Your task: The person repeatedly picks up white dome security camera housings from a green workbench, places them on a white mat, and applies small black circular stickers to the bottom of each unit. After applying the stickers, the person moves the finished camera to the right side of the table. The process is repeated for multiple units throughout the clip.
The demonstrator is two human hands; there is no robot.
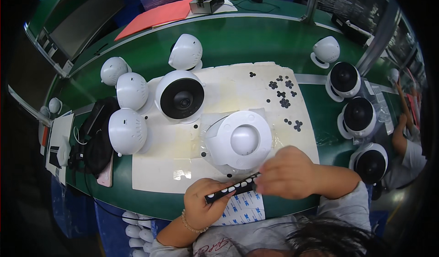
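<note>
Between the fingers and thumb of my left hand [201,203] is a narrow black strip of adhesive pads [232,188] with a row of white round spots. My right hand [289,173] is closed at the strip's right end, fingertips pinched together; what they pinch is too small to make out. Just beyond my hands a white security camera [219,140] lies with its ring-shaped base facing up. Below the strip, a white sheet with blue print [244,210] lies near my body. Small black round pads [285,102] are scattered in clusters on the board's right side.
A cream board [160,177] covers the middle of the green table [256,37]. White cameras stand at left, including one with a black front [182,97]; several more [359,115] line the right. A black bag [98,138] sits left. Another person's arm [400,133] shows at far right.
</note>
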